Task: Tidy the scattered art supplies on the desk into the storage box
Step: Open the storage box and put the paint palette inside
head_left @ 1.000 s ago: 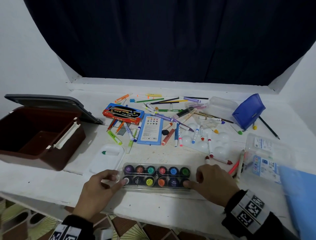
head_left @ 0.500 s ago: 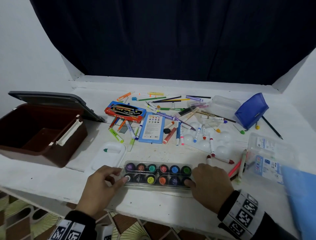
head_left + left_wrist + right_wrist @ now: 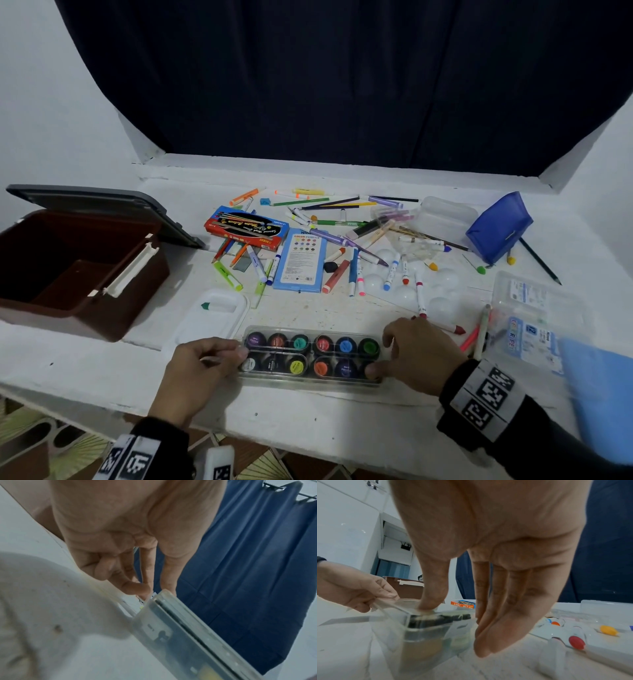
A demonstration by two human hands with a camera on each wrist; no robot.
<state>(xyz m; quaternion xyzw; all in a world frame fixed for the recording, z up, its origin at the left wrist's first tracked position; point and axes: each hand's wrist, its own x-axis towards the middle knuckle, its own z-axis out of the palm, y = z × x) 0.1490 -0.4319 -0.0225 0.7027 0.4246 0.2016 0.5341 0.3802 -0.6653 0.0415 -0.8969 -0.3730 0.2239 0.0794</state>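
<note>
Now both hands grip paint case, twelve pots inside, storage box open

Black long sleeves — each wrist wears a white band printed with black square-patterned markers.

left hand fingers curled onto paint case end

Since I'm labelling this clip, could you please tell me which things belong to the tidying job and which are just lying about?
In the job:
- paint pot case, gripped by left hand and right hand
- storage box, open
- scattered markers

Lying about:
- dark curtain
- desk
</note>
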